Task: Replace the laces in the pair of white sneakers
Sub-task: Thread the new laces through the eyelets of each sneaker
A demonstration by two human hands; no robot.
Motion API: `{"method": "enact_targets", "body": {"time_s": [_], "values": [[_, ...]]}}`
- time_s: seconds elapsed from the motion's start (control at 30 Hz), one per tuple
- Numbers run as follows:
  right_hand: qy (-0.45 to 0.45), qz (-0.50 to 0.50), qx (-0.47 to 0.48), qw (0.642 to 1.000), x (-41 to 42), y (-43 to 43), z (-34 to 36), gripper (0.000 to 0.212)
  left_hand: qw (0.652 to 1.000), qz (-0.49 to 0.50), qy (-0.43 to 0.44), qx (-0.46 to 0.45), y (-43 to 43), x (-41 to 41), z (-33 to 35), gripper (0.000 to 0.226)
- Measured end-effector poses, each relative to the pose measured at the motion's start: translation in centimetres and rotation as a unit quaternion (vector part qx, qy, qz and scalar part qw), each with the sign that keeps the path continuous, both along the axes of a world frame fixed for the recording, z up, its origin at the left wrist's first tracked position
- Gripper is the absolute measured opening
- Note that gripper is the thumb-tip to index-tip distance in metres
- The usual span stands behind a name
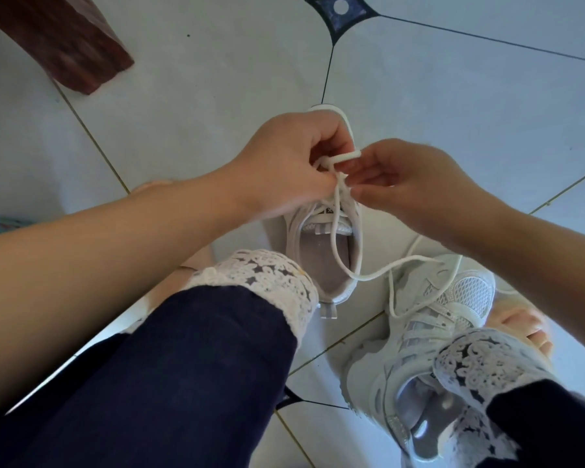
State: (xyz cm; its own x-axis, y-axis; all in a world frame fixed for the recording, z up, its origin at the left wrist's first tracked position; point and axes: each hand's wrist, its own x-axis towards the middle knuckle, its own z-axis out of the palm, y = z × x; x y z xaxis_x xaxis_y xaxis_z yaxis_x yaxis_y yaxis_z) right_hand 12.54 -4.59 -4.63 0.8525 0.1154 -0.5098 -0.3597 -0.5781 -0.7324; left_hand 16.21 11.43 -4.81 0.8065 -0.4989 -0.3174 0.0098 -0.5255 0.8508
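A white sneaker [321, 251] stands on the tiled floor in the middle of the view, its opening toward me. My left hand [284, 163] and my right hand [416, 184] meet above its tongue. Each pinches part of the white lace [347, 156] there, with a loop held between them. A long loose end of that lace [368, 273] trails down across the shoe's opening to the right. The second white sneaker [429, 329] lies at the lower right, partly hidden by my right trouser leg.
My knees in dark trousers with white lace cuffs [260, 282] fill the lower view. A bare foot in a sandal [524, 325] shows at the right. A brown wooden furniture piece [68, 45] stands at the top left on the pale tiled floor [453, 96].
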Motion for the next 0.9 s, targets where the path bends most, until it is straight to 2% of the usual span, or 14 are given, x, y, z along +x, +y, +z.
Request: {"method": "enact_targets", "body": {"time_s": [0.07, 0.13, 0.2, 0.3, 0.37, 0.43, 0.5, 0.63, 0.7, 0.73, 0.77, 0.83, 0.9], "values": [[0.027, -0.006, 0.038, 0.999, 0.2, 0.3, -0.4, 0.022, 0.991, -0.047, -0.118, 0.036, -0.1, -0.1, -0.2, 0.019], [0.044, -0.005, 0.078, 0.996, 0.3, 0.4, -0.6, 0.026, 0.976, -0.078, -0.200, 0.043, -0.1, -0.1, -0.5, 0.018], [0.071, -0.007, 0.127, 0.989, 0.4, 0.5, -0.8, 0.029, 0.966, -0.076, -0.245, 0.038, 0.1, -0.2, -0.8, 0.018], [0.122, -0.036, 0.184, 0.975, 0.6, 0.3, -1.0, 0.015, 0.967, -0.040, -0.251, 0.019, 0.0, -0.6, -1.2, 0.015], [0.130, -0.063, 0.187, 0.972, 0.6, 0.1, -1.1, 0.007, 0.980, 0.012, -0.197, 0.010, 0.0, -0.8, -1.6, 0.013], [0.119, -0.083, 0.163, 0.976, 0.5, -0.1, -1.1, 0.005, 0.994, 0.090, -0.055, -0.036, 0.2, -0.8, -1.6, 0.012], [0.115, -0.101, 0.165, 0.974, 0.4, -0.2, -1.1, 0.009, 0.976, 0.174, 0.082, -0.102, 0.4, -0.9, -1.6, 0.012], [0.130, -0.155, 0.223, 0.954, -0.2, -0.5, -0.9, 0.014, 0.941, 0.239, 0.187, -0.147, 0.8, -1.4, -1.8, 0.004], [0.050, -0.142, 0.160, 0.976, -0.6, -0.8, -0.8, 0.013, 0.942, 0.233, 0.199, -0.140, 1.0, -1.7, -1.6, 0.003], [-0.035, -0.096, 0.076, 0.992, -0.7, -1.1, -0.7, 0.013, 0.941, 0.230, 0.206, -0.138, 1.1, -1.8, -1.6, 0.006], [-0.126, -0.030, -0.025, 0.991, -0.8, -1.5, -0.5, 0.010, 0.939, 0.230, 0.214, -0.141, 1.3, -1.9, -1.6, 0.010], [-0.244, 0.097, -0.183, 0.947, -0.8, -2.1, -0.2, 0.005, 0.933, 0.231, 0.230, -0.151, 1.6, -2.1, -1.6, 0.015], [-0.256, 0.165, -0.252, 0.919, -0.7, -2.6, -0.1, 0.013, 0.930, 0.228, 0.246, -0.148, 1.9, -2.1, -1.7, 0.016]]}}
